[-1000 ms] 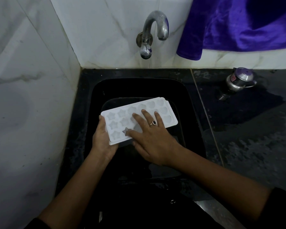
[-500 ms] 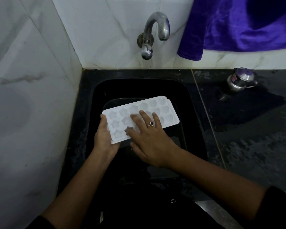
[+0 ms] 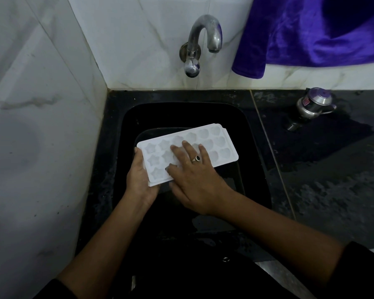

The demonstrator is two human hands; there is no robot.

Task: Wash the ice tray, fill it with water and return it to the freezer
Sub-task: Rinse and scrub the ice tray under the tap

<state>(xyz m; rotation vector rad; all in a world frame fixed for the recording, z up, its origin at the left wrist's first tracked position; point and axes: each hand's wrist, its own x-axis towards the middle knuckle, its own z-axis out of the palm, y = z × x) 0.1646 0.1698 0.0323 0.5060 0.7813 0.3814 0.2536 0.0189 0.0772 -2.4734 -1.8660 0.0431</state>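
A white ice tray with star and shell shaped cells hangs over the black sink, its cells facing up. My left hand grips its near left end from below, thumb on the rim. Flat across the tray's middle cells lies my right hand, fingers straight, a dark-stoned ring on one finger. Above the sink a curved metal tap sticks out of the marble wall; no water runs from it.
White marble wall closes the left side and the back. A purple cloth hangs at the upper right. A small metal cooker weight stands on the wet black counter right of the sink.
My right hand's fingers have slid a little across the tray's cells. The tray has stayed in about the same place over the sink.
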